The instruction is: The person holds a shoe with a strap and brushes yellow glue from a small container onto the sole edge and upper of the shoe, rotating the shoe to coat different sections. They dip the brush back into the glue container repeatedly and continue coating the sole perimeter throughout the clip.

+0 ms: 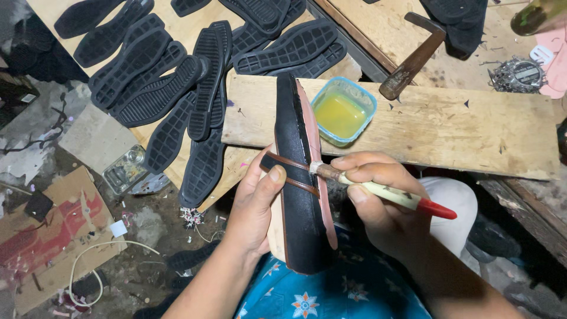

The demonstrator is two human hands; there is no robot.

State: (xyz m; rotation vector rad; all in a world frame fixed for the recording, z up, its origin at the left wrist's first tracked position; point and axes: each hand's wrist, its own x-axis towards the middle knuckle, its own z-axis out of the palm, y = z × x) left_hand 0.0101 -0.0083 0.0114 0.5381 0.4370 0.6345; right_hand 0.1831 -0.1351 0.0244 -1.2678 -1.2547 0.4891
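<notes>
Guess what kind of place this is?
Likely a small shoemaking workshop: black rubber soles piled on a bench, a tub of yellow glue, a hammer, and a brush working on a sandal.

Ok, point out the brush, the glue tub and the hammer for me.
brush [384, 193], head view, on its cream handle.
glue tub [344, 111], head view, on the yellow liquid inside.
hammer [413, 61], head view, on its wooden handle.
</notes>
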